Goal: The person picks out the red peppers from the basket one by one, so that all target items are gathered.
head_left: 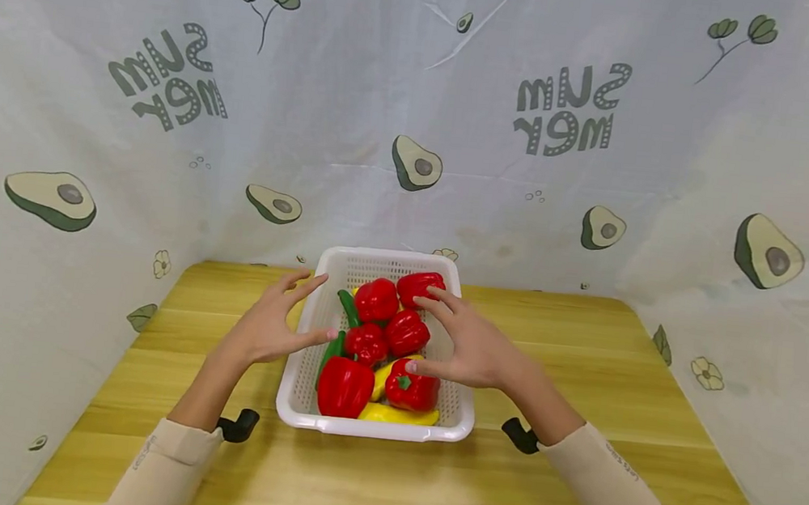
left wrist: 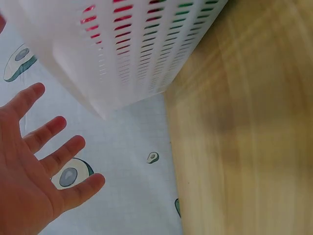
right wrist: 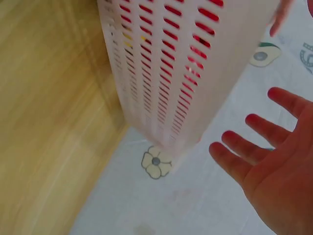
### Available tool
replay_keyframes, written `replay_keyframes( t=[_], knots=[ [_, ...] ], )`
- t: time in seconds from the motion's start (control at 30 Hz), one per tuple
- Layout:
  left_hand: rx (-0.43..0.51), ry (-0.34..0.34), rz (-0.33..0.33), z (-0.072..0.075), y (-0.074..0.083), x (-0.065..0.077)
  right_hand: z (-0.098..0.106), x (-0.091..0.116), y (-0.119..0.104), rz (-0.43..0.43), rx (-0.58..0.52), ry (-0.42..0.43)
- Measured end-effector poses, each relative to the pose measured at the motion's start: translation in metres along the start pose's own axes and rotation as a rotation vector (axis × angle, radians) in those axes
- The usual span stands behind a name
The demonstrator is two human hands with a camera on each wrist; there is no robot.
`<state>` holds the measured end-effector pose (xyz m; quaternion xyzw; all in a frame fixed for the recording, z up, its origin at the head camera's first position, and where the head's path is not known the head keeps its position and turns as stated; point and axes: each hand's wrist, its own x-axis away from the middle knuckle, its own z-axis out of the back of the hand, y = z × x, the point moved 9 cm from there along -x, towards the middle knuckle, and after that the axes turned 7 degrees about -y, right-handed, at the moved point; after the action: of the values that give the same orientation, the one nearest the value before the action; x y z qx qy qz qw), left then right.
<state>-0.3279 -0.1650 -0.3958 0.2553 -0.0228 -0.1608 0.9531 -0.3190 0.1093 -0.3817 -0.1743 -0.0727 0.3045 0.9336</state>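
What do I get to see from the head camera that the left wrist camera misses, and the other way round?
Only the head view shows the shapes of the red peppers, the yellow pieces, the sleeves and the gray lettering.

Only the left wrist view shows the outer wall beside the left hand up close, with bits of red and green showing through its slots.

Both share the white basket, that hand, the wooden tabletop and the avocado-print cloth.
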Motion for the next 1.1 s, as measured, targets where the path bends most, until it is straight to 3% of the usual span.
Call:
replay_keyframes(
  t=[0.33,0.63,0.77,0.93,1.1],
  knots=[
    [0.127,0.013,0.023,-0.021,-0.014,0.016,-0.031,0.009,-0.019,0.059,-0.099,-0.109],
    [0.208,0.037,0.015,-0.035,-0.024,0.018,-0.047,0.006,-0.03,0.138,-0.067,-0.169],
    [0.332,0.024,0.017,-0.039,-0.026,0.018,-0.052,0.004,-0.032,0.163,-0.041,-0.187],
    [0.582,-0.017,0.104,-0.048,-0.03,0.021,-0.058,0.003,-0.034,0.163,-0.021,-0.229],
    [0.632,0.046,0.172,-0.048,-0.029,0.023,-0.062,0.001,-0.035,0.174,-0.022,-0.255]
  ],
)
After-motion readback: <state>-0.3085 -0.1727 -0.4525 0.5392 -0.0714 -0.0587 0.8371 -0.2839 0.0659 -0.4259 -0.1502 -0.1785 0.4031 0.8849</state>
